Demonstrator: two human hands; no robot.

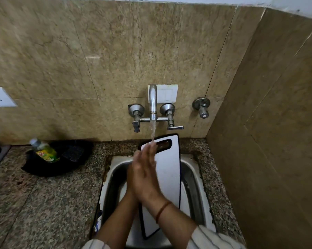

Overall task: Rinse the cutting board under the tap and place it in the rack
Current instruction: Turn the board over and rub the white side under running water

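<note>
Hands, right (148, 178) and left (133, 169), are pressing flat together, gripping nothing, fingertips catching the tap (153, 99) stream; board (169, 169) is leaning in the sink (193, 177), evidently awaiting rinsing.

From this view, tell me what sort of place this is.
Probably a home kitchen's washing-up corner: a steel sink set in a granite counter, a running wall tap, and a dish-soap bottle.

cutting board (169, 169) fills sink (193, 178); left counter (43, 203) open.
</note>
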